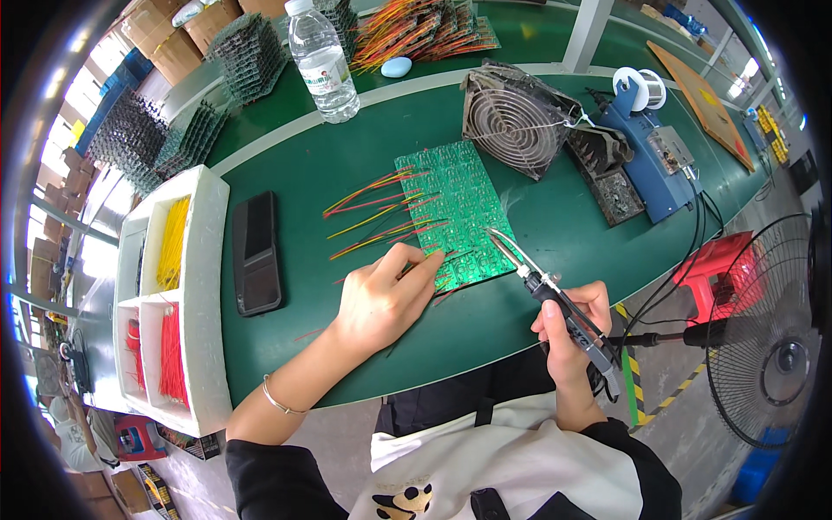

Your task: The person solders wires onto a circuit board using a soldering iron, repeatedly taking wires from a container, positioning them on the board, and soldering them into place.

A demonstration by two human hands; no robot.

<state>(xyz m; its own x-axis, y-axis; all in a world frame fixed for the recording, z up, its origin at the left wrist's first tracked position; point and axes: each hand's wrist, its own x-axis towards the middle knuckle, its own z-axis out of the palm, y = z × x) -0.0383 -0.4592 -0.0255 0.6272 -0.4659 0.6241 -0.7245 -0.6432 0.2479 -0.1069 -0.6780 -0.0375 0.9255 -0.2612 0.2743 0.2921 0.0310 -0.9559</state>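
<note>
A green circuit board panel (459, 195) lies on the green bench mat, with red, yellow and black wires (368, 227) sticking out past its left side. At the panel's lower left, my left hand (387, 293) is closed, its fingertips pinching a thin wire just over the board. My right hand (572, 334) grips a soldering iron (568, 310) that has a thin metal feed tube along it. The iron's tip points at the board's right part and looks close to its surface; whether it touches, I cannot tell.
To the left stand a white foam box (212, 303) of yellow and red wires and a black phone (258, 251). Behind are a water bottle (325, 69) and wired boards (425, 35). A dusty fan (513, 126) and blue solder feeder (654, 165) sit right.
</note>
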